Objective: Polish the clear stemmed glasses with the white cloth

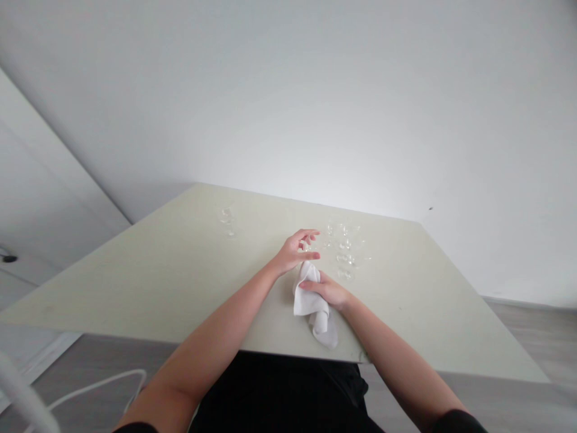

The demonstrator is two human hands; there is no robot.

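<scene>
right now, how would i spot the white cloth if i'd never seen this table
On the pale table, toward its near edge, find the person's right hand. It grips the crumpled white cloth, opaque and draped, unlike the clear glassware.

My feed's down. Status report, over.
Right grip closed on white cloth. Left grip curled near cloth's far end, hold unclear. Clear glasses clustered to the right.

open table (433,307) lies right of the obstructing glasses (345,258).
</scene>
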